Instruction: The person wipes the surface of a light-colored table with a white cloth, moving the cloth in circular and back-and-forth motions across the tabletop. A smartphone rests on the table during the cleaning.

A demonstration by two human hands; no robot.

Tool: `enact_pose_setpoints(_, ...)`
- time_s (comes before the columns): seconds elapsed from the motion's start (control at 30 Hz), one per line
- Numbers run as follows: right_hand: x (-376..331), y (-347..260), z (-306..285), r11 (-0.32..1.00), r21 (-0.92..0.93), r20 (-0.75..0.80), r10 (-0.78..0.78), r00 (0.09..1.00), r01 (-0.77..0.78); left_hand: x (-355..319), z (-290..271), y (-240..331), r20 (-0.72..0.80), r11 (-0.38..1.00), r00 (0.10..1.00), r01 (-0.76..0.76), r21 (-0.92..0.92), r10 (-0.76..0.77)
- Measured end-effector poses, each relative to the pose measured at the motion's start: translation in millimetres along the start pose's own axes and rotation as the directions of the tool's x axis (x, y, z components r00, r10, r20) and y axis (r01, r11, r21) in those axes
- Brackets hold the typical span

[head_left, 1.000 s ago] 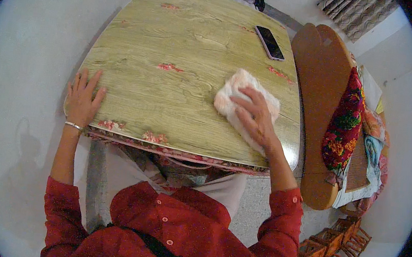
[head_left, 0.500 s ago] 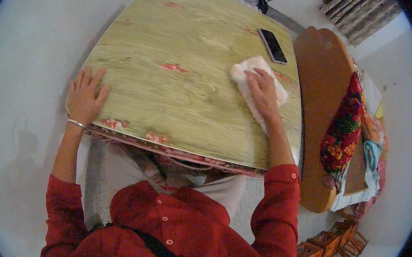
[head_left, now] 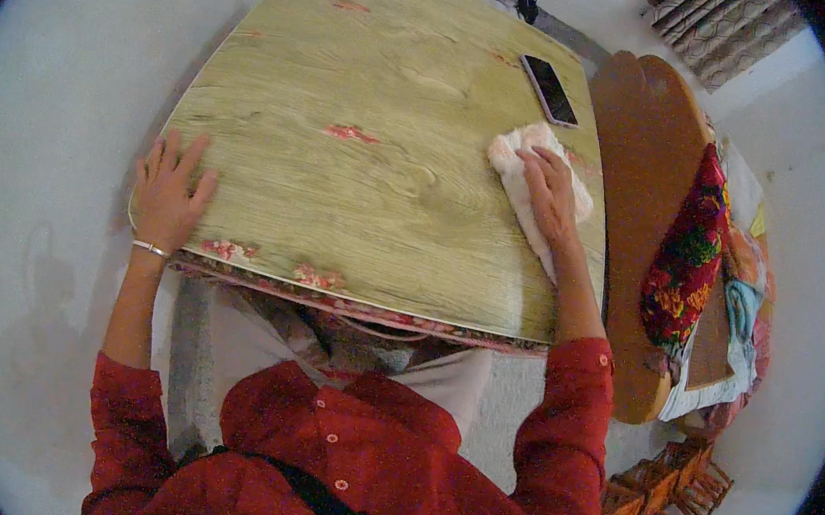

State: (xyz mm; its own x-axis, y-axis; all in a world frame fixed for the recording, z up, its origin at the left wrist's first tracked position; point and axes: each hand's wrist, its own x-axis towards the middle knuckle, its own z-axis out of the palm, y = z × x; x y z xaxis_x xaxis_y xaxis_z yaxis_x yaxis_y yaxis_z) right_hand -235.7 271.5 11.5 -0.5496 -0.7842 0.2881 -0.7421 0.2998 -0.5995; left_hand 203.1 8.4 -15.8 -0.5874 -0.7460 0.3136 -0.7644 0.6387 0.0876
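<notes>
My right hand [head_left: 550,190] presses flat on a white cloth [head_left: 521,164] near the right edge of a green wood-patterned tabletop [head_left: 360,182]. My left hand [head_left: 170,192] lies with fingers spread on the table's near left corner; a thin bangle is on that wrist. A dark phone [head_left: 550,89] lies on the table just beyond the cloth, apart from it.
A brown wooden board [head_left: 642,181] stands along the table's right side, with colourful cloths [head_left: 684,256] draped behind it. Small reddish wooden racks [head_left: 658,505] sit on the floor at lower right. Pale floor surrounds the table on the left.
My right hand has slid the white cloth away from me, toward the phone at the far right. My left hand has stayed in place.
</notes>
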Motion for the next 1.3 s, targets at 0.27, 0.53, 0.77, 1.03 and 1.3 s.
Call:
enact_pose_setpoints(0.27,-6,-45,54,0.95,0.176,0.17,-0.289,0.942,0.259,1,3,-6,-0.007,1.0,1.0,-0.022,0.001,0.022)
enact_pose_setpoints(0.53,-53,-37,-3,0.977,0.211,0.146,-0.077,0.986,0.045,-3,1,-2,-0.048,0.999,0.998,-0.033,-0.025,0.032)
enact_pose_setpoints(0.77,33,-36,33,0.991,0.132,0.027,-0.021,0.999,0.017,3,-6,4,0.033,0.999,0.999,0.019,-0.028,-0.018)
enact_pose_setpoints(1.03,-37,-91,39,0.867,0.106,0.311,-0.494,0.812,0.487,-1,-4,0,0.03,0.999,1.0,0.005,-0.043,-0.003)
enact_pose_setpoints(1.3,2,-28,13,0.985,0.17,0.08,-0.046,0.996,0.032,-2,-1,-2,-0.018,0.999,1.0,-0.011,-0.031,0.011)
